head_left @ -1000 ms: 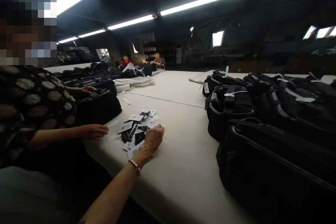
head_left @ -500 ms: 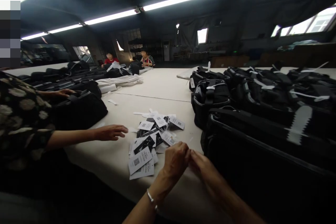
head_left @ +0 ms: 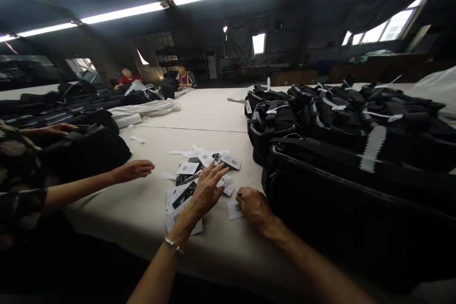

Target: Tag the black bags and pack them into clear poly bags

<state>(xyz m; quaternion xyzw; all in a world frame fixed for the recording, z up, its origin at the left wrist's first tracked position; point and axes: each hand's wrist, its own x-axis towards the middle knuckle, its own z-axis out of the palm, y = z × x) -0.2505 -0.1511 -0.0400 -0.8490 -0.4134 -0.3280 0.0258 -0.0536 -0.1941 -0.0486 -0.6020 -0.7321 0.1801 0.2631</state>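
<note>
My left hand (head_left: 207, 189) is spread over a loose pile of paper hang tags (head_left: 187, 168), fingers apart. The pile mixes white tags bearing square codes with black ones, and the hand hides part of it. To its right, my right hand (head_left: 253, 205) is closed in a pinch at a white hang tag (head_left: 234, 210), which hangs or lies just below the fingertips. A large black bag (head_left: 320, 190) stands close beside my right hand, with a white toothed strip (head_left: 373, 149) on its top.
Rows of black bags (head_left: 272, 123) with white strips fill the table's right side. On the left a co-worker's hand (head_left: 133, 171) reaches over the table (head_left: 149, 199); their other hand rests by a black bag (head_left: 89, 149). Two people sit at the far end.
My hands, together before, are now apart. My left hand has moved left over the pile and opened. A white tag now shows under my right hand. The view has turned slightly right.
</note>
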